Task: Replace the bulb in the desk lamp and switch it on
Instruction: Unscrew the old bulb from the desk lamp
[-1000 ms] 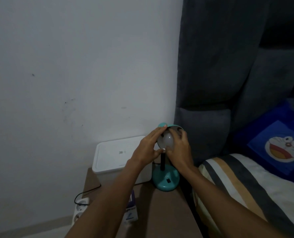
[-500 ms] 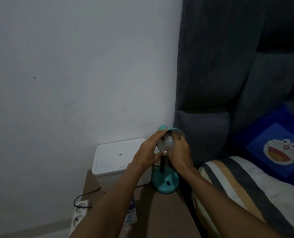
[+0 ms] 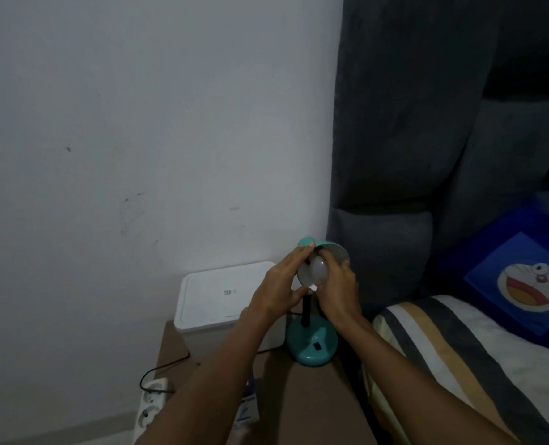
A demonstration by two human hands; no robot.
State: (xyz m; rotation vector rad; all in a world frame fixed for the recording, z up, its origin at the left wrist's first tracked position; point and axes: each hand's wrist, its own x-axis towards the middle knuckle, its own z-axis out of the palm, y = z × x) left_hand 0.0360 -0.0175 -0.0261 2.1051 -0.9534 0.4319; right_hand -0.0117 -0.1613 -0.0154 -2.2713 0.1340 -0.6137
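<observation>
The right hand (image 3: 337,284) is gripping the white bulb (image 3: 313,269) at the mouth of the teal desk lamp (image 3: 311,345) on the counter (image 3: 315,396) while the left hand (image 3: 279,284) is steadying the shade (image 3: 334,250), so seating looks unfinished and switching on is remaining.

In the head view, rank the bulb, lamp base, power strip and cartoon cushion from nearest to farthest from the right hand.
1. bulb: touching the right hand, inside the shade.
2. lamp base: just below it.
3. cartoon cushion: off to the right on the bed.
4. power strip: lower left, on the floor.
</observation>
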